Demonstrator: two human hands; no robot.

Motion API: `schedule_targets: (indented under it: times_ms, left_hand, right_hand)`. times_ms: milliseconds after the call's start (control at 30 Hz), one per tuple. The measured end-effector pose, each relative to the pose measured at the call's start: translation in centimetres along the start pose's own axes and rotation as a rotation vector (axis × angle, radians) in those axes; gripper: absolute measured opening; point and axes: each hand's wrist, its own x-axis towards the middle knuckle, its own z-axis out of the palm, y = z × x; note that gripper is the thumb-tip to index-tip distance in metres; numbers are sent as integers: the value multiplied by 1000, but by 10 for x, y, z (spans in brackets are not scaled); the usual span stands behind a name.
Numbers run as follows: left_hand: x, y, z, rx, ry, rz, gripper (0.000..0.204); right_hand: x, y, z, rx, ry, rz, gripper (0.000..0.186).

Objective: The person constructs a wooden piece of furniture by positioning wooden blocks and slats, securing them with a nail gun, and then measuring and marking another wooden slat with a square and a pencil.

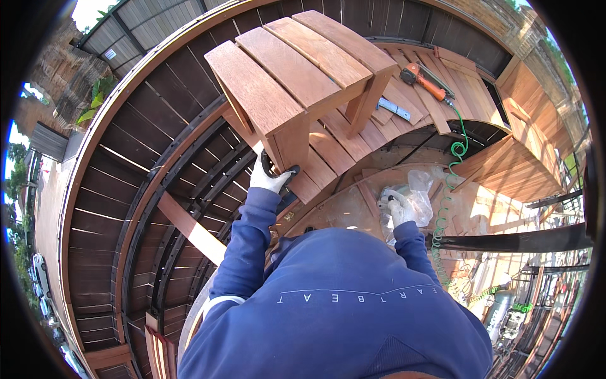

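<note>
A slatted wooden stool stands on curved bench boards. My left hand, in a white and dark glove, grips the bottom of the stool's near leg, low against the boards. My right hand, also gloved, hangs lower right beside a clear plastic bag; its fingers are curled, and what they hold, if anything, is too small to make out. My forearms are in blue sleeves.
An orange pneumatic tool with a coiled green hose lies right of the stool, near a metal square. A dark curved slatted structure surrounds me. Wooden panels, a black beam and a cylinder are at right.
</note>
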Motion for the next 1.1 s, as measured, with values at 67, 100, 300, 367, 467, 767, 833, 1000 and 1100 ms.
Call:
schedule_targets:
  times_ms: [67,100,300,367,467,767,833,1000,1100]
  left_hand:
    - [-3,-1,1,47,69,-26,97]
    - [0,-20,5,50,91,-24,99]
    - [-8,-52,35,247,328,-31,80]
    - [-8,-71,44,195,414,12,79]
    - [-15,-75,53,363,521,72,78]
    - [-12,-75,56,44,469,-2,69]
    - [-17,-64,60,-54,480,-16,73]
    - [-12,-55,58,6,478,-27,70]
    - [-3,-55,53,-69,508,4,70]
  right_hand:
    - [23,-64,32,117,-87,-39,34]
    - [37,-82,43,173,-124,-117,36]
    - [120,-127,80,90,-270,-439,61]
    - [135,-134,91,55,-353,-498,68]
    - [157,-131,94,-212,-464,-432,66]
    - [194,-148,92,-510,-666,-447,59]
    - [199,-154,91,-512,-723,-429,60]
    - [211,-177,102,-623,-785,-263,61]
    - [212,-196,108,-535,-779,-269,62]
